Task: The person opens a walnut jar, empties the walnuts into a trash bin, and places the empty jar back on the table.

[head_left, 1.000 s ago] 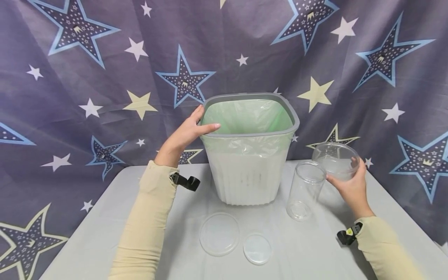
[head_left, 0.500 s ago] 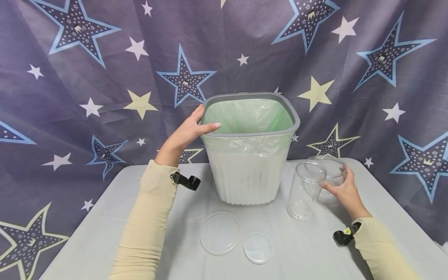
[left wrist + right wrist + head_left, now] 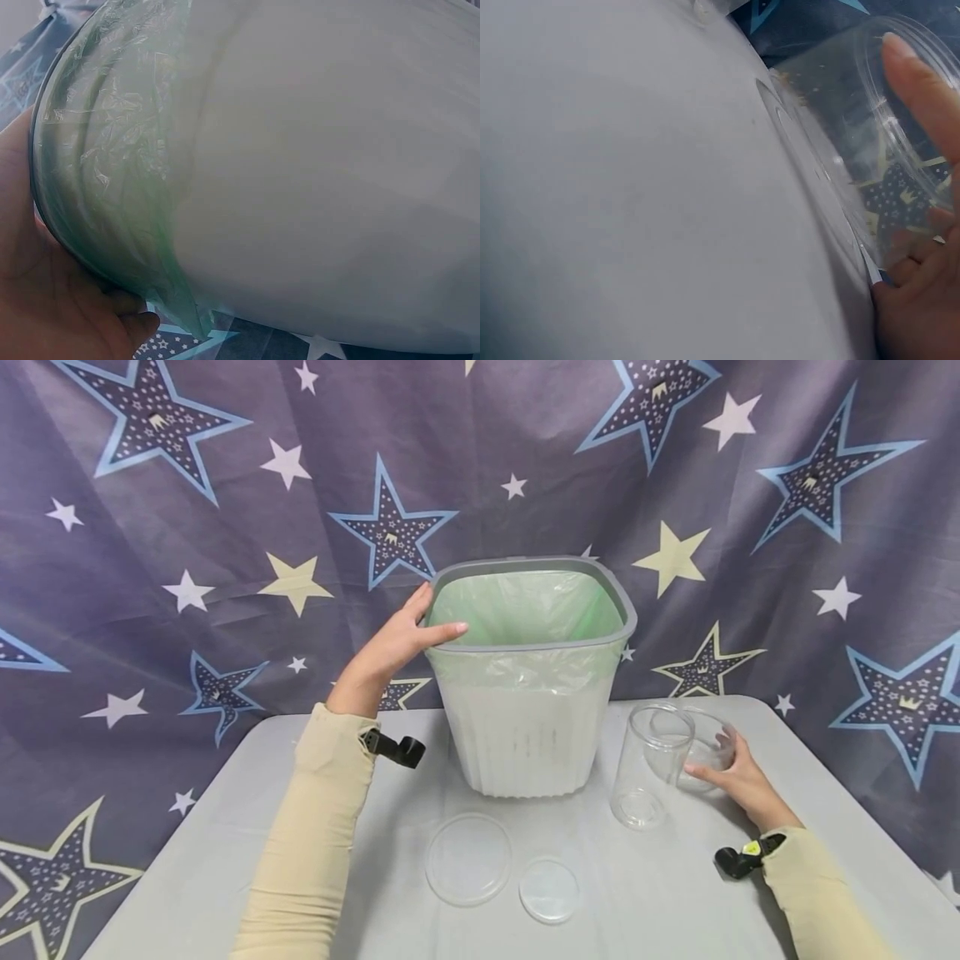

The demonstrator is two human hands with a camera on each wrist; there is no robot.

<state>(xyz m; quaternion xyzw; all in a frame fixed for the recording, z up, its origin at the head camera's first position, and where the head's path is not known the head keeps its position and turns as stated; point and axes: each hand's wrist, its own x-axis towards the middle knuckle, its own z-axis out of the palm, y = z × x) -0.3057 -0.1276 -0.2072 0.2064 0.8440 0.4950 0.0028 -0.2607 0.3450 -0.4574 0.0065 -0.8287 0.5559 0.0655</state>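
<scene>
My left hand (image 3: 390, 647) grips the left side of the grey rim of a white trash bin (image 3: 525, 735), its thumb lying over the rim. A translucent green bag lines the bin and folds over its outside, as the left wrist view shows. My right hand (image 3: 750, 781) holds a wide clear plastic tub (image 3: 708, 727) from its right side. In the right wrist view my thumb lies across the rim of the tub (image 3: 832, 97), and its base is down on the table. In front of it to the left stands a tall clear jar (image 3: 637, 777), partly overlapping it in the head view.
On the grey-white table (image 3: 390, 910) a large clear round lid (image 3: 468, 862) and a smaller lid (image 3: 549, 891) lie flat in front of the bin. A dark star-patterned curtain (image 3: 480, 443) hangs behind the table's back edge.
My right hand has lowered the tub and brought it left, from raised beside the jar to down on the table behind it. My left hand keeps its hold on the bin.
</scene>
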